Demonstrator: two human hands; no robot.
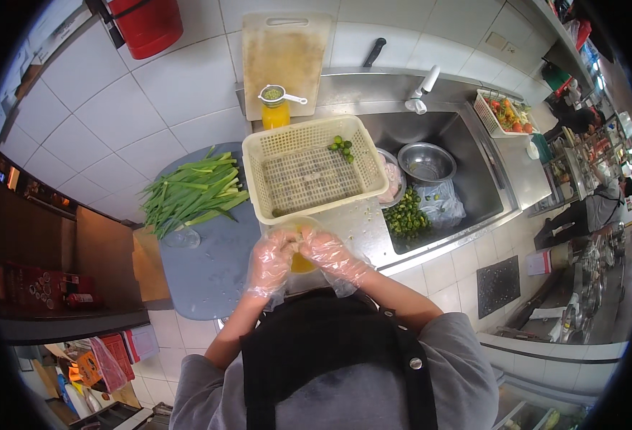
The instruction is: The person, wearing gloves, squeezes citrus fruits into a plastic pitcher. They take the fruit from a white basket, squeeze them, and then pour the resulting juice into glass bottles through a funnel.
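Observation:
My left hand (273, 252) and my right hand (324, 251), both in clear plastic gloves, meet over a round container (302, 264) with yellow liquid in it. The fingers of both are closed together at the tips; whatever they pinch is too small and covered to make out. Just beyond them stands a cream plastic basket (260, 197), with several small green citrus fruits (342, 147) in its far right corner. A jar of yellow juice (276, 115) stands behind the basket, with a small white-rimmed strainer (272, 93) holding greenish bits on its mouth.
Long green leaves (198, 188) and a clear glass (183, 237) lie on the grey board (208, 287) at left. In the sink (466, 143) are squeezed green citrus pieces (405, 217), a plastic bag (443, 203) and a metal bowl (427, 163). A cutting board (287, 54) leans behind.

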